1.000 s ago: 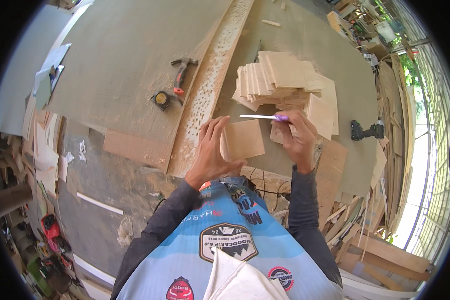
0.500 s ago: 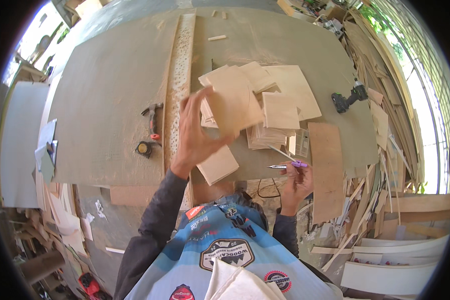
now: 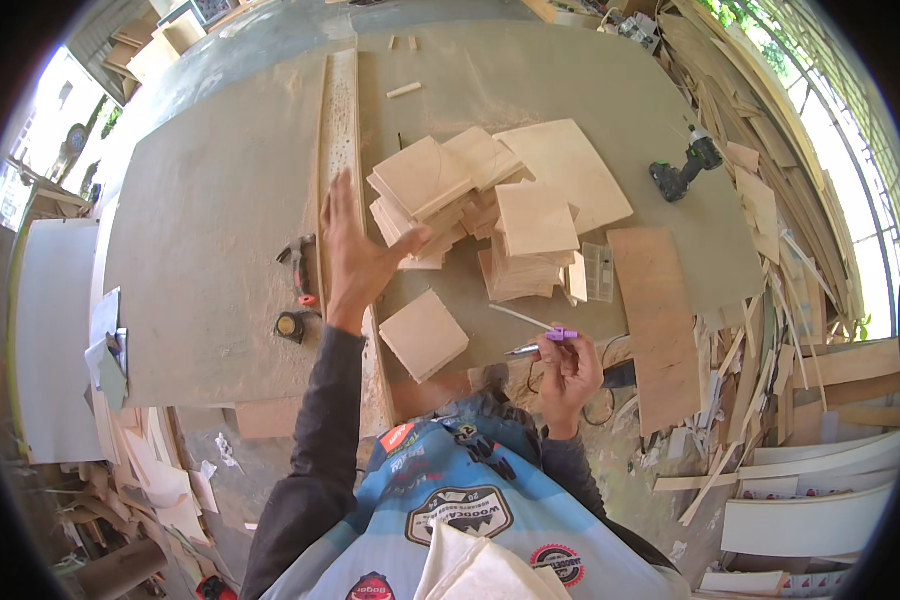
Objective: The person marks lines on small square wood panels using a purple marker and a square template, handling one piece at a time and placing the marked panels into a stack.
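My left hand (image 3: 358,255) is open, its fingers stretched away from me and the thumb spread toward a stack of square plywood pieces (image 3: 422,178). It holds nothing. My right hand (image 3: 568,378) pinches a pen (image 3: 560,334), whose purple part rises from the fingers and whose silver tip points left. A thin pale stick (image 3: 515,316) lies just beyond the pen. Between my hands, close to the table's near edge, sits a small pile of square plywood pieces (image 3: 425,336). Another stack of squares (image 3: 537,220) stands right of the middle, beside a larger plywood sheet (image 3: 575,165).
A sawdust-covered strip (image 3: 341,115) runs lengthwise over the table (image 3: 210,190). Left of it are a hammer (image 3: 298,270) and a tape measure (image 3: 290,326). Rightward lie a clear plastic case (image 3: 598,272), a brown board (image 3: 655,325) and a cordless drill (image 3: 685,168). Wood offcuts crowd the right side.
The plywood square that my left hand was handling has been let go onto the left stack, and that hand has opened and drawn left. My right hand still holds the pen.
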Tool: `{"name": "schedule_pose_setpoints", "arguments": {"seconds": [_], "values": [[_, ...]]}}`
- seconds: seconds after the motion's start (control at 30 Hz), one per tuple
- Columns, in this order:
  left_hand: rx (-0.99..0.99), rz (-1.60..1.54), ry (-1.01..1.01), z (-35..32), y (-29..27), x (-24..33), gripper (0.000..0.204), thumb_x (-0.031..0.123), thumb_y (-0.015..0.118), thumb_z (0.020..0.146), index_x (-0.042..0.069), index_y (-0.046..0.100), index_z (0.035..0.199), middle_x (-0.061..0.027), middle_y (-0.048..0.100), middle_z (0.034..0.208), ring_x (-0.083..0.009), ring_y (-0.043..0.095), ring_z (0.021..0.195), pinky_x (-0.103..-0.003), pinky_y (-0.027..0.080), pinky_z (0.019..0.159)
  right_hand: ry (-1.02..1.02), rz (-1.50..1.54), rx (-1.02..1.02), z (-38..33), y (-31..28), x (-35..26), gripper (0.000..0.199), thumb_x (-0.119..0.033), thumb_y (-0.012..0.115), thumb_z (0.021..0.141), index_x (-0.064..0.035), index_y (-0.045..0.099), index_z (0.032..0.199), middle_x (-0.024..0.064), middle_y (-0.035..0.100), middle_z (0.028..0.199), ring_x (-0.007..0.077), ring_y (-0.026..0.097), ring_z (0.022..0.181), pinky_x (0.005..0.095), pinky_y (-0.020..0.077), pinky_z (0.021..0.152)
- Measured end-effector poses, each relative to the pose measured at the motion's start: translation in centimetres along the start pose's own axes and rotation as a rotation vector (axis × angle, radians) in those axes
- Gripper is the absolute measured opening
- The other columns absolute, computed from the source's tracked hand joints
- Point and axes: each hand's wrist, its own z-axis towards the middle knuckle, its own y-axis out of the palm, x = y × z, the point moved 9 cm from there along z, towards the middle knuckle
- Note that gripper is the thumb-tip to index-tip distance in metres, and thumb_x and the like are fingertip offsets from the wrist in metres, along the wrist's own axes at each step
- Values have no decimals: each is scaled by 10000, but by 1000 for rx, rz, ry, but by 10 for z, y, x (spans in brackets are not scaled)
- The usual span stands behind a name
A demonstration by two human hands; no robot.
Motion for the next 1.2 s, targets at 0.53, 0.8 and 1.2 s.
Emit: {"name": "schedule_pose_setpoints", "arguments": {"seconds": [0.53,0.8,1.2], "values": [[-101,-238,-316,-184,-19,-39,815,116,956,739,54,606,1473,-124,682,1447,-273,662,1302,-406,537,993,-102,-273,-536,6,135,-3,157,-68,777,1000,10,743,1133,121,774,989,194,777,790,317,613,721],[-80,-229,-287,-186,-20,-37,774,84,925,741,31,608,1446,-163,696,1367,-332,677,1262,-429,554,1037,-152,-330,-644,-1,157,-6,188,-83,799,995,23,750,1141,118,782,981,161,773,791,301,601,713],[-109,-256,-331,-183,-21,-33,772,74,919,743,27,604,1446,-164,694,1376,-342,669,1278,-445,537,1088,-158,-317,-656,0,163,-3,163,-67,788,998,28,737,1120,129,773,971,183,766,770,309,595,700]]}}
